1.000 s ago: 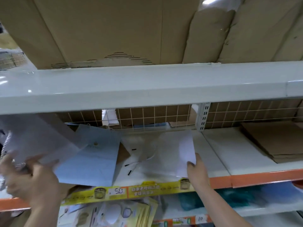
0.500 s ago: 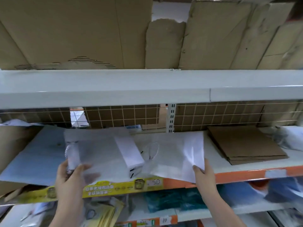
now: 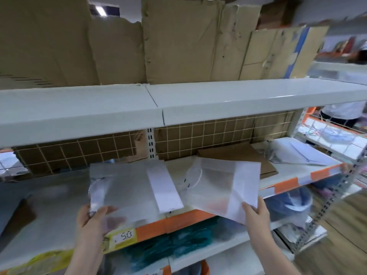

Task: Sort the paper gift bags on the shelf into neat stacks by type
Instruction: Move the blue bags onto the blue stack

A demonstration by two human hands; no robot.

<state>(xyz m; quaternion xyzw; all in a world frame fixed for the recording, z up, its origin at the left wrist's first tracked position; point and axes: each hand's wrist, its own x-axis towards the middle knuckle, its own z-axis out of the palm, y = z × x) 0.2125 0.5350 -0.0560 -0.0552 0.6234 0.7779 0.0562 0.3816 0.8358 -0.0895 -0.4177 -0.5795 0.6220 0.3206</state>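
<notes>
Translucent white paper gift bags filled both hands: left hand (image 3: pixel 93 217) gripped one flat bag (image 3: pixel 127 187), right hand (image 3: pixel 256 215) pinched another (image 3: pixel 222 187).

Light even, fairly bright, from above; ceiling lamp (image 3: pixel 101 10) visible at top. Soft glare on front edge of upper shelf (image 3: pixel 198 104). Space under this shelf dimmer, in soft shadow. Strong motion blur at left and right edges. Wide-angle bending of straight lines. Whole picture slightly soft.
</notes>
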